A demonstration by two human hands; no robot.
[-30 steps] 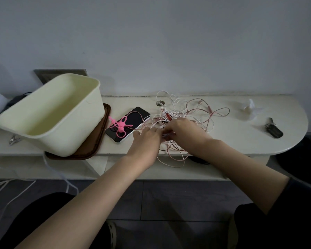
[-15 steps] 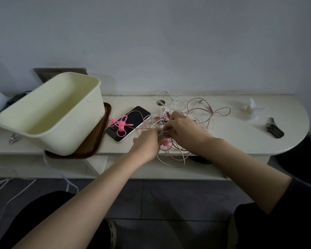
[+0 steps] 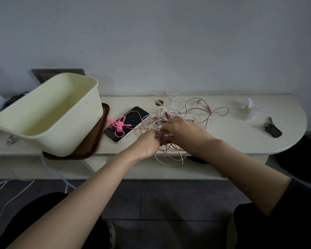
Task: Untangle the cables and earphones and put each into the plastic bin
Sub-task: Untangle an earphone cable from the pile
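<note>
Tangle of white and pink cables and earphones (image 3: 184,112) heaped on the middle of the desk (image 3: 232,139), some loops spread back toward the wall, others hanging over the front edge; all of it apart from the plastic bin (image 3: 65,135).

2 hands meeting at the near side of the heap, knuckles almost touching. Left hand (image 3: 147,143) curled, fingers and thumb pinching strands at the tangle's near-left edge. Right hand (image 3: 182,130) laid over the heap, fingers bent down into the wires and gripping a bunch; which strand exactly, perhaps a white one, too hidden to tell.

Plastic bin cream-coloured, at the desk's left end, tilted with its mouth toward the camera, base on a brown tray (image 3: 90,149) jutting over the front edge.

Between bin and tangle, a phone (image 3: 136,116) lying face up, a bright pink cable tie (image 3: 119,125) on its screen.

Just behind the tangle near the wall, a round cable hole (image 3: 158,102). Further right, well apart from the wires, a crumpled tissue (image 3: 248,107) and a bunch of keys (image 3: 272,129). At the far left, a small metal clip (image 3: 12,139).
</note>
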